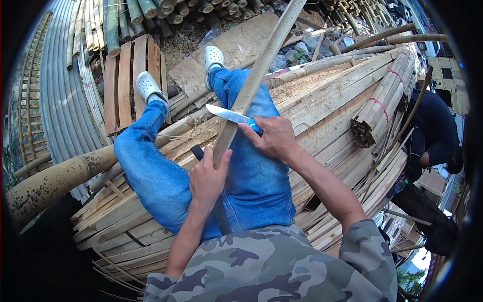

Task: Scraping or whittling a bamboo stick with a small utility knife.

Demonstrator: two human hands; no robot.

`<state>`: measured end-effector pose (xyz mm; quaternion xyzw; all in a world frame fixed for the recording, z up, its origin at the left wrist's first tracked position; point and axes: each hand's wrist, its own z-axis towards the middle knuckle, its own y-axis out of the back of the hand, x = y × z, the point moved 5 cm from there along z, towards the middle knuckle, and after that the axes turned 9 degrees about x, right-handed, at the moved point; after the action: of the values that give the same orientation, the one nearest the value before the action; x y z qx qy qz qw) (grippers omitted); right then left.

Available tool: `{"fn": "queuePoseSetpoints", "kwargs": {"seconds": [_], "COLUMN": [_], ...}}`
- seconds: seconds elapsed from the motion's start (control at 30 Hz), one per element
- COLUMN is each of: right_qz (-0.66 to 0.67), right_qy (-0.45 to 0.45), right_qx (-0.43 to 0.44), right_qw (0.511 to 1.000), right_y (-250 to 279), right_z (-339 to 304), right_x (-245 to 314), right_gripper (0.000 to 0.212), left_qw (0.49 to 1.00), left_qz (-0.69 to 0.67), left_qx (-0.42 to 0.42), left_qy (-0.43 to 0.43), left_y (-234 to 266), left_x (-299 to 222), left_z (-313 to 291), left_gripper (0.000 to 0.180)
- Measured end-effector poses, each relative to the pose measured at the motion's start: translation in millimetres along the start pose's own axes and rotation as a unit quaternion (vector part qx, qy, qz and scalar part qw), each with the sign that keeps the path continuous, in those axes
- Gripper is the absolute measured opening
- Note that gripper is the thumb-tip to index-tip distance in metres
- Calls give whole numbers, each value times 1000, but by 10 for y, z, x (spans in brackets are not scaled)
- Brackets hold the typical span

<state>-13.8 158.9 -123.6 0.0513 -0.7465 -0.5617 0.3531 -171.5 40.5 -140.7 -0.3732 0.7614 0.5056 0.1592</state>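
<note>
A long, pale brown split length of bamboo slants from my lap up and away to the right. My left hand is closed around its near end, thumb along the right side. In my right hand, the fingers are wrapped round the blue handle of a knife. The bare blade lies across the bamboo, pointing left. Whether its edge bites into the surface cannot be made out. The bamboo passes between my legs in blue jeans, above the left hand. A dark strap end shows beside that hand.
I sit on a stack of sawn wooden strips. A bamboo bundle tied with pink string lies at right, near a bent-over person in dark clothes. A thick bamboo pole crosses at left. Bamboo poles are piled ahead.
</note>
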Motion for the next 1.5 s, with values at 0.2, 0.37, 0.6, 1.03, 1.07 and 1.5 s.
{"fn": "queuePoseSetpoints", "kwargs": {"seconds": [0.2,0.37,0.6,1.03,1.07,1.5], "right_qz": [5,3,20,99,98,63], "right_qy": [-5,3,-13,-99,-97,-30], "right_qx": [-26,-42,-39,-24,-26,64], "right_qw": [1000,999,999,990,990,995], "right_y": [-7,-21,-27,87,102,172], "right_z": [-27,-32,-41,30,17,-100], "right_x": [-1,4,8,-202,-181,-39], "right_gripper": [56,57,57,52,52,55], "left_qw": [1000,1000,1000,1000,1000,993], "left_qz": [1,10,10,15,17,-115], "left_qx": [-8,-4,1,-13,-25,11], "left_qy": [-13,-11,-7,9,3,4], "left_y": [0,32,69,121,124,60], "left_x": [15,2,-22,168,153,-88], "left_z": [-22,-44,-69,-338,-318,-70], "left_gripper": [54,54,54,48,47,47]}}
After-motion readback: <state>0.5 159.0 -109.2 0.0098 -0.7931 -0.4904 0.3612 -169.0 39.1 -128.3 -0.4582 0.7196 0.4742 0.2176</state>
